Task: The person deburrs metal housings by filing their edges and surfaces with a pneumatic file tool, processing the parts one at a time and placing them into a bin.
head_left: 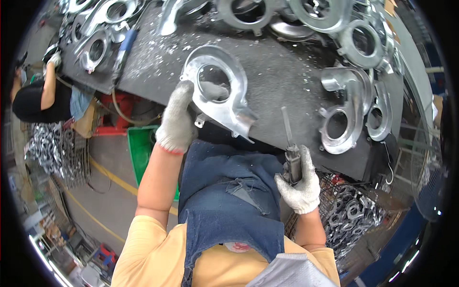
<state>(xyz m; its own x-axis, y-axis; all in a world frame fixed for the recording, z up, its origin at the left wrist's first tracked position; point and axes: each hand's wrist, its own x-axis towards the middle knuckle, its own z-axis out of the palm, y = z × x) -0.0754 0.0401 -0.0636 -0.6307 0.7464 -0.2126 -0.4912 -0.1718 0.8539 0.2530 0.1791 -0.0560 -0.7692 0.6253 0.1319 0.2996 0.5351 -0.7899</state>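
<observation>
My left hand [176,119], in a white knit glove, grips a shiny scroll-shaped metal casting [234,79] by its left side. The casting is raised over the near edge of the table and tilted, with a large round hole in its middle. Some of my gloved fingers show through that hole. Lower right, in front of the table edge, my gloved right hand [302,184] is closed around a file-like tool [293,162]. Its body is dark and thick, and a thin, flat grey blade points up and away from me. Blade and casting are apart.
Metal castings [342,119] lie on the dark table [277,76] at the right, with more along its far side. A blue-handled tool [126,43] with a hose rests at left. Wire baskets of parts [356,210], a green bin [138,150] and another person [43,98] surround the table.
</observation>
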